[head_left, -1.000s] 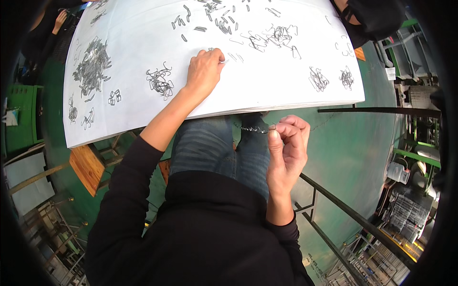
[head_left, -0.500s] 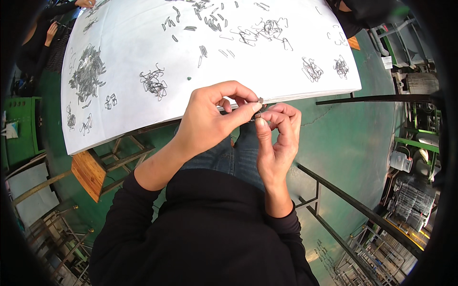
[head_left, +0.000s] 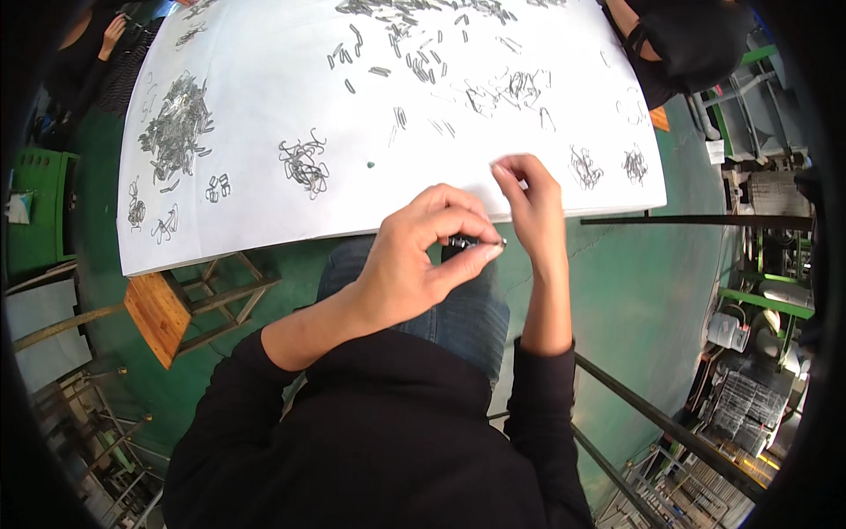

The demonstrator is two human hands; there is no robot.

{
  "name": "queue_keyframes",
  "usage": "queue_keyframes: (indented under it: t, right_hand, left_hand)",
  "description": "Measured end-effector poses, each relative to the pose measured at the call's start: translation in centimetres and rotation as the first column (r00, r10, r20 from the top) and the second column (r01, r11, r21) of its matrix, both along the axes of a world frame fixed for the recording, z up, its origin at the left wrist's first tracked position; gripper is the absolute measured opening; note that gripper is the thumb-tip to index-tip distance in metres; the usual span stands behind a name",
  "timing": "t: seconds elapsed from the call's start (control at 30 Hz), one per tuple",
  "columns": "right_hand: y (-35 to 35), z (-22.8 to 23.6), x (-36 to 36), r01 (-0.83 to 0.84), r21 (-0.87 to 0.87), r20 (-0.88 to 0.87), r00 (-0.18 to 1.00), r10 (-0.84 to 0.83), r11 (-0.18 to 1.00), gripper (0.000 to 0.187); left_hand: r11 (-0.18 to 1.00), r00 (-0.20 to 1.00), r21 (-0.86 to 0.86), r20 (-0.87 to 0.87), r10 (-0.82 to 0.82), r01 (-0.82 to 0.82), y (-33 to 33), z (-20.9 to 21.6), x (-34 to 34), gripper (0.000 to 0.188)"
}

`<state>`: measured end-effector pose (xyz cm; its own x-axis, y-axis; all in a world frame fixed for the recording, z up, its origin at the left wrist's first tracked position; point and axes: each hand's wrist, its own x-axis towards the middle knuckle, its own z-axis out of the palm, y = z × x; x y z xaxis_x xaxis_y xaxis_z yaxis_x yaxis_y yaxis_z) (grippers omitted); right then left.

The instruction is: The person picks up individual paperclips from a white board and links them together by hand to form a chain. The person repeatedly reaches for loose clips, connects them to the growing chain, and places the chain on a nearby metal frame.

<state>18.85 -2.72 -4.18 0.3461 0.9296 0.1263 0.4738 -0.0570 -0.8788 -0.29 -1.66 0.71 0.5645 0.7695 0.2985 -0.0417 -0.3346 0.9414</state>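
Observation:
Over my lap, just off the table's near edge, my left hand [head_left: 432, 256] pinches a small dark metal piece [head_left: 500, 242] between thumb and fingertips. Most of that piece is covered, so its kind does not show. My right hand [head_left: 533, 203] is apart from it, raised over the near edge of the white-covered table [head_left: 432, 198]. Its thumb and forefinger come together, and whatever may be between them cannot be made out. Closest to the right hand lies a small heap of bent wire hooks [head_left: 583, 167]; another tangle of wire hooks [head_left: 304, 166] lies left of centre.
A dense pile of thin metal pieces [head_left: 179, 128] covers the table's left part. Flat oblong wire loops [head_left: 423, 62] are scattered farther back. A small green bit [head_left: 371, 165] lies near the middle. Other people sit at the far corners. A wooden stool [head_left: 159, 319] stands at the lower left.
My right hand has parted from the left and moved up over the table edge. The left hand, still pinching the metal piece, has shifted slightly lower and to the right.

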Motion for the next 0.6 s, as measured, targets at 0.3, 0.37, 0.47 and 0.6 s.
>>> queue_keyframes:
  t: [0.3, 0.37, 0.47, 0.6]
  right_hand:
    - [17.3, -4.5, -0.9, -0.041, -0.554, 0.642, 0.615, 0.458, 0.832, 0.025]
    - [16.5, -4.0, -0.6, -0.08, -0.535, 0.622, 0.636, 0.457, 0.841, 0.024]
    - [12.7, -2.4, 0.8, -0.249, -0.401, 0.252, 0.895, 0.367, 0.882, 0.021]
    - [3.3, 2.0, 1.5, -0.362, -0.058, -0.516, 0.809, 0.282, 0.93, 0.012]
  left_hand:
    - [1.0, 1.0, -0.014, -0.003, 0.017, -0.017, -1.3, 0.6, -0.1, 0.013]
    - [1.0, 1.0, 0.012, 0.005, 0.022, -0.022, -1.4, 0.4, 0.0, 0.013]
    - [0.999, 0.999, 0.021, 0.005, 0.034, -0.034, -1.4, -0.1, 0.0, 0.013]
    - [0.999, 0.998, 0.015, -0.029, 0.049, -0.049, -1.6, -0.8, -0.2, 0.014]
